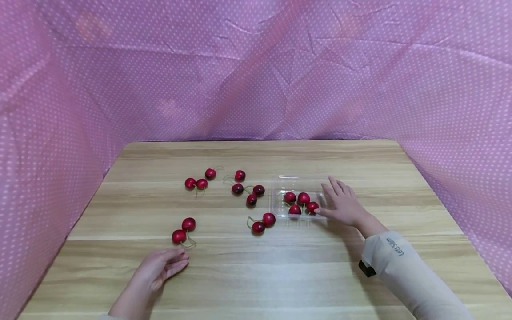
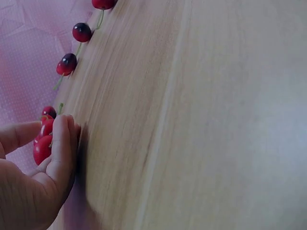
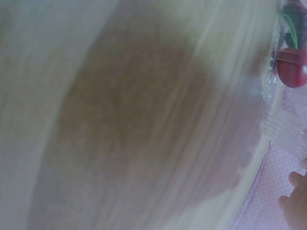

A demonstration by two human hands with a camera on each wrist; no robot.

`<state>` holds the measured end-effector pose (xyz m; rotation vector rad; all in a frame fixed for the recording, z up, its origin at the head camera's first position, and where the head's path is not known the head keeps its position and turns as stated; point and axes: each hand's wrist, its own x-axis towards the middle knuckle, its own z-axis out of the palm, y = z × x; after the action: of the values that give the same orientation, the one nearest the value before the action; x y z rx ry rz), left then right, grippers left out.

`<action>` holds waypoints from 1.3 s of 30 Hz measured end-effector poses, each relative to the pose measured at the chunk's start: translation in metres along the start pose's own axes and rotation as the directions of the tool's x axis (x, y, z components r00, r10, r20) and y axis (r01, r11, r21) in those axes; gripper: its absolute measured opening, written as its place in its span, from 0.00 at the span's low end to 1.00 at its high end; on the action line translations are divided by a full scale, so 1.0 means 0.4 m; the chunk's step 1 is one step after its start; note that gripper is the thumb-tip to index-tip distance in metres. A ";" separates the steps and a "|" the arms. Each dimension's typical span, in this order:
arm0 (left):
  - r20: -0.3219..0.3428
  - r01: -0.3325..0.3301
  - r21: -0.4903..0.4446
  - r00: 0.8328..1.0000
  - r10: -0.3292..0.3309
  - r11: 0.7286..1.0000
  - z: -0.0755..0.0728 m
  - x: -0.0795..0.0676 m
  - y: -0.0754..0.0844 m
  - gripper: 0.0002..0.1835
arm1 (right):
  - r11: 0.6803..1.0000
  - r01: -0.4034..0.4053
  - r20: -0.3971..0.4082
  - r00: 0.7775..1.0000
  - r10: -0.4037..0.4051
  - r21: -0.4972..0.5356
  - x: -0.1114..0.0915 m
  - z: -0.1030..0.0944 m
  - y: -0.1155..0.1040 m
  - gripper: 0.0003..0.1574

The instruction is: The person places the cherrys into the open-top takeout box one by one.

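Note:
Several red cherries (image 1: 303, 198) lie in a clear plastic container (image 1: 282, 178) at the right of the table. My right hand (image 1: 340, 205) is at the container's right side with fingers spread, its thumb close to the nearest cherry inside; whether it touches that cherry I cannot tell. In the right wrist view only some fingertips (image 3: 295, 184) show, near the container wall (image 3: 283, 122). My left hand (image 1: 162, 266) is just below a pair of cherries (image 1: 179, 236) with joined green stems. Nothing is between its thumb and fingers, which appear apart in the left wrist view.
Loose dark-red cherries (image 1: 251, 200) lie mid-table, left of the container. Another pair (image 1: 258, 227) sits in front of them, and three cherries (image 1: 202, 184) are farther back left. The wooden table (image 1: 280, 284) has a pink dotted cloth (image 1: 256, 80) hanging around it.

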<state>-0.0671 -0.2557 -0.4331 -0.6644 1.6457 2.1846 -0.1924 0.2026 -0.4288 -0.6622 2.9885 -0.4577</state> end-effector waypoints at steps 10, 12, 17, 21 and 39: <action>-0.028 -0.019 -0.083 0.999 0.017 0.996 0.009 0.018 -0.002 0.04 | 1.000 0.003 -0.010 1.000 -0.003 0.012 -0.001 0.002 -0.002 0.53; -0.038 -0.028 -0.076 0.999 0.026 0.997 0.013 0.022 -0.003 0.06 | 1.000 0.004 -0.012 1.000 -0.004 0.014 -0.002 0.003 -0.001 0.53; -0.064 -0.062 -0.048 0.996 0.058 0.997 0.026 0.034 -0.004 0.09 | 1.000 0.009 -0.014 1.000 -0.009 0.016 -0.002 0.002 0.000 0.53; -0.075 -0.085 -0.030 0.994 0.082 0.996 0.033 0.040 -0.003 0.14 | 1.000 0.003 -0.003 1.000 -0.003 0.013 -0.001 -0.001 0.001 0.53; 0.002 -0.081 -0.130 0.997 0.082 0.988 0.036 0.027 0.032 0.08 | 1.000 -0.010 0.012 1.000 0.010 0.010 0.003 -0.003 0.002 0.55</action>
<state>-0.0852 -0.2458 -0.4254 -0.6329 1.5634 2.3651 -0.1938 0.2033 -0.4281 -0.6462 2.9748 -0.4660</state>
